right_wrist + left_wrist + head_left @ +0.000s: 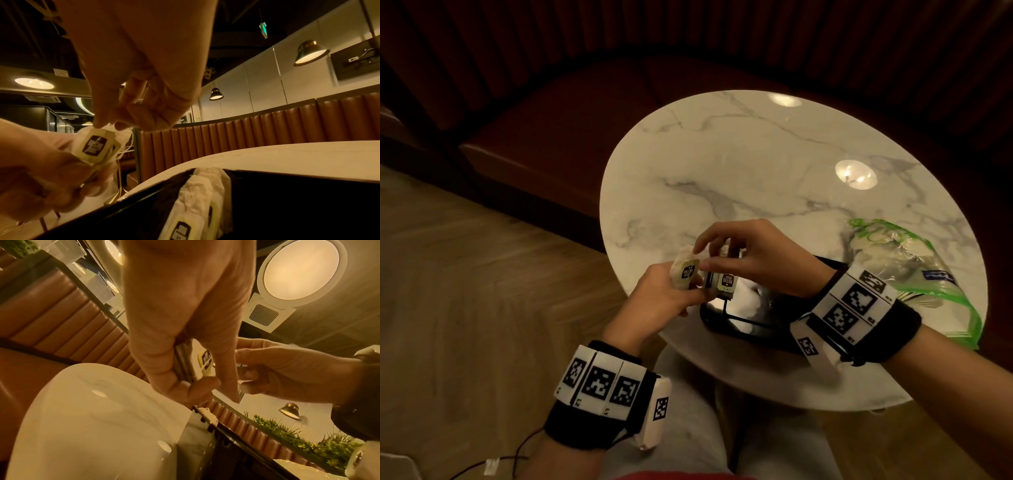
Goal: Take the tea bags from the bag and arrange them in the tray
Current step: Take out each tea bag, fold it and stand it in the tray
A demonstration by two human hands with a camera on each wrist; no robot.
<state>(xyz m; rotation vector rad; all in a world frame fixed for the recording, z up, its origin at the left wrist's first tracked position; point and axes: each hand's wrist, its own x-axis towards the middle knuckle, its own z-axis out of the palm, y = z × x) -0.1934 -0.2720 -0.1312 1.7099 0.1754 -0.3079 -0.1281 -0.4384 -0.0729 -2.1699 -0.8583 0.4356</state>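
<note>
Your left hand (659, 296) grips a bunch of white paper tea bags (686, 267) over the black divided tray (726, 327) on the round marble desk (739, 164), and your right hand's fingers (707, 240) pinch one; tangled strings could drag others out.

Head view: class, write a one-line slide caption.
Both hands, left hand and right hand, hold tea bags above the black tray.

I sit at a round marble table (739, 164) on a wood floor (465, 274), facing a curved, ribbed brown leather bench (267, 128), with pendant lamps (311, 54) glowing overhead.
</note>
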